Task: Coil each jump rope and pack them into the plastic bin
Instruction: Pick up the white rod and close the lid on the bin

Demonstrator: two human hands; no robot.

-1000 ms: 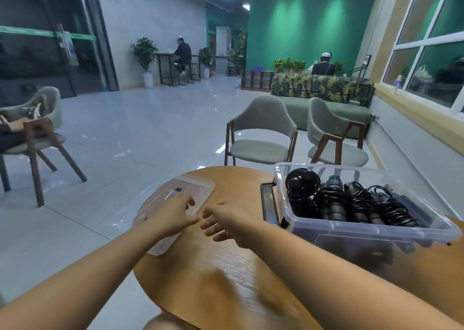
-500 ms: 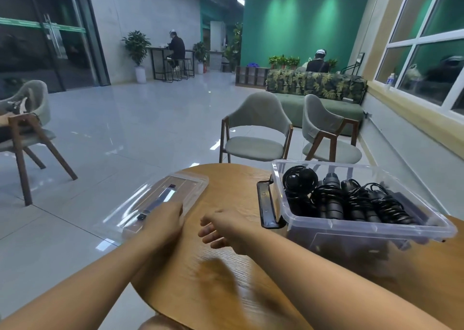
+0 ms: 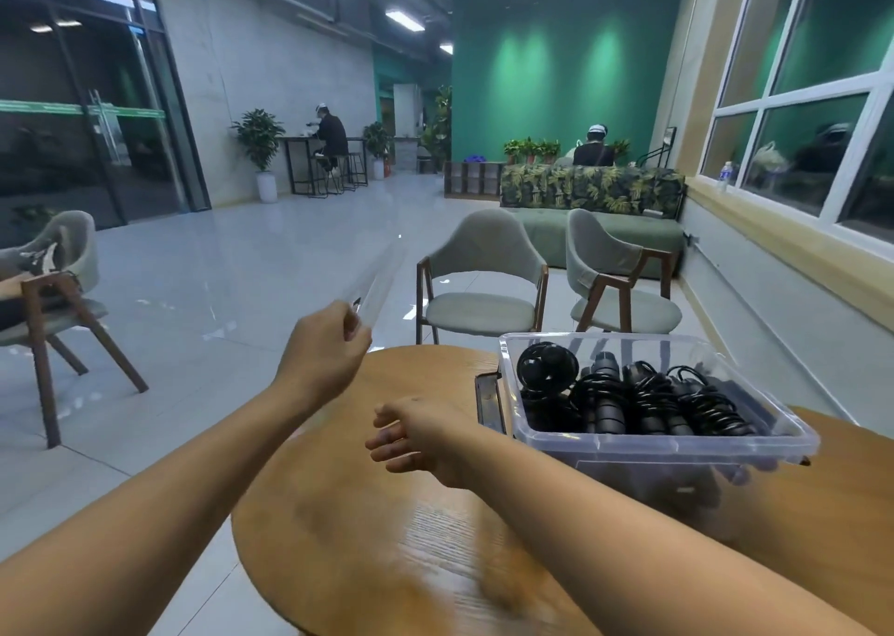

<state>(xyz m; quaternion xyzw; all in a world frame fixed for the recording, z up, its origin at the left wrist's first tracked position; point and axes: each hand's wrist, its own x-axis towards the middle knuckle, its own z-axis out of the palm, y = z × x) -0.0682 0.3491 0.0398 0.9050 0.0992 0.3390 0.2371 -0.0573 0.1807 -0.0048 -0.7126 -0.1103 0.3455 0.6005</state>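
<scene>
Coiled jump ropes [image 3: 643, 401] fill plastic bin [image 3: 725, 447].

Black jump ropes [image 3: 643, 401]; clear bin [image 3: 677, 447]; wood-grain table [image 3: 411, 538].

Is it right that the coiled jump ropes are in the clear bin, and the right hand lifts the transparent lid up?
Not quite. The head view shows the left hand lifting the transparent lid, while the right hand hangs open over the table. The coiled jump ropes are indeed in the clear bin.
</scene>
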